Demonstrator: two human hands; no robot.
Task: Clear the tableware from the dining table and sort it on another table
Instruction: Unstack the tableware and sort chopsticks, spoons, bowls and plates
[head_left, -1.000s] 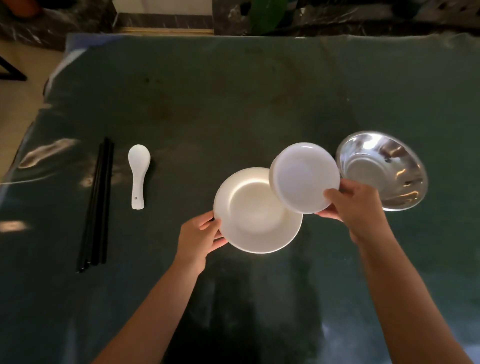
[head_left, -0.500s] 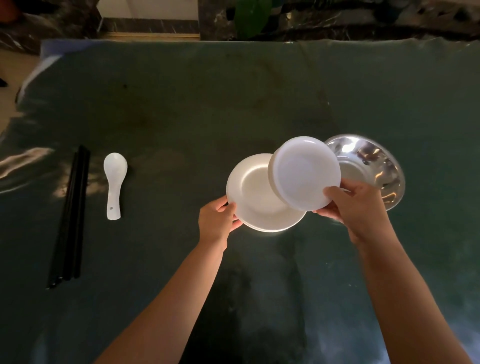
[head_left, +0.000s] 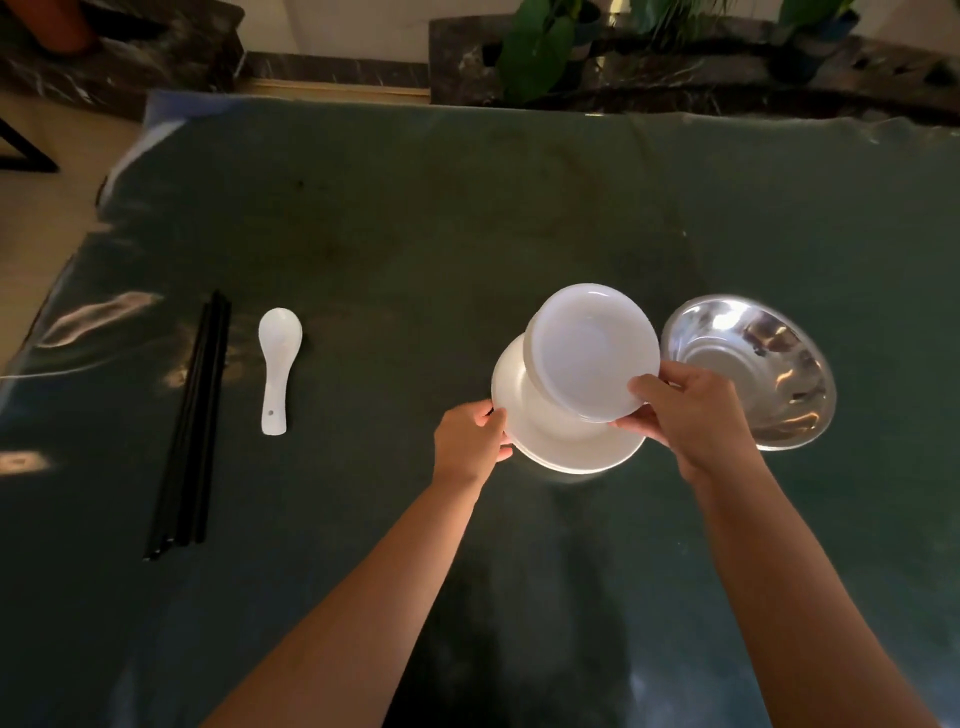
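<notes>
1. Gripping the small white dish (head_left: 589, 351) at its near right rim, the right hand (head_left: 693, 415) has its thumb on top and fingers curled beneath; the dish is tilted, its far edge raised, above the large white plate (head_left: 550, 436).
2. The left hand (head_left: 470, 441) pinches the left rim of the large white plate, thumb over the edge, fingers tucked under it. Whether the plate rests on the table (head_left: 415, 218) or is slightly lifted cannot be told.
3. No brand, label or writing can be read on any piece; the white spoon (head_left: 278, 364) shows only a small hole near the end of its handle.
4. A steel bowl (head_left: 753, 369) lies just beside the dish on the right, tipped toward the camera, partly behind the right hand.
5. The white spoon lies toward the left edge of the table, bowl end pointing to the far edge.
6. Black chopsticks (head_left: 195, 421) lie together just left of the spoon, nearer the left edge, running near to far.
7. Potted plants (head_left: 540, 47) on a dark marble ledge stand beyond the far edge.
8. Both forearms cross the near part of the table.
</notes>
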